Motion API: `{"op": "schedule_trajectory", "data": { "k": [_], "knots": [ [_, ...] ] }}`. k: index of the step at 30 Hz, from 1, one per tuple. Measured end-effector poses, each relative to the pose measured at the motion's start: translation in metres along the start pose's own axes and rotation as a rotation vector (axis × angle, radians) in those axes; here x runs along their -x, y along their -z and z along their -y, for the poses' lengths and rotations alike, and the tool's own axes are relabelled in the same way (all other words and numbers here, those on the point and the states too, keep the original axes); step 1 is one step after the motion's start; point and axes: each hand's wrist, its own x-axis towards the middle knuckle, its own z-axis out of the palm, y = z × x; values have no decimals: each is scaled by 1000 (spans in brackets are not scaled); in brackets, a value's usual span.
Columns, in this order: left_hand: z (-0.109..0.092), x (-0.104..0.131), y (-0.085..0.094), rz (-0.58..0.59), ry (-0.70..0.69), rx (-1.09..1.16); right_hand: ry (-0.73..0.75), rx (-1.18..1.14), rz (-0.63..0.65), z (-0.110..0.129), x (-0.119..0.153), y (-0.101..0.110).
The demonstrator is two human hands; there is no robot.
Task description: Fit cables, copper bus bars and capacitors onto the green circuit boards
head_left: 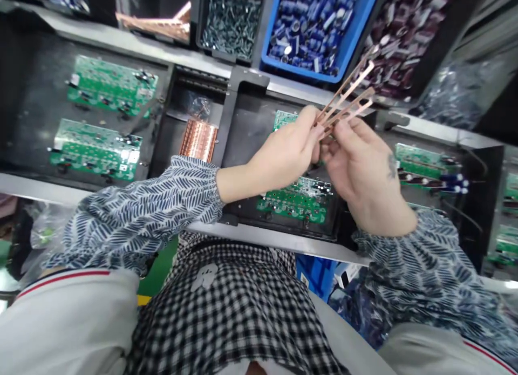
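Observation:
Both hands meet above a black tray (246, 143), pinching several thin copper strips (348, 97) with slotted ends. My left hand (283, 151) has its fingers closed on the near ends of the strips. Close against it, my right hand (358, 162) is also closed, thumb and fingers on the same strips, which fan out up and to the right. Below the hands lies a green circuit board (297, 199). Another circuit board (284, 119) shows behind my left hand, mostly hidden by it.
Along the back stand a blue bin (265, 40) of blue capacitors, a bin of screws (230, 21), a bin of dark red parts (404, 38) and a box with copper strips (157, 23). A copper stack (199, 141) lies left. More boards (97, 148) sit in neighbouring trays.

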Motion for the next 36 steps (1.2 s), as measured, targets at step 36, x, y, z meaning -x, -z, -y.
{"op": "schedule_trajectory", "data": {
  "k": [36],
  "knots": [
    [8,-21,39,196,-224,-497,407,836,9,17,-12,22]
  ]
}}
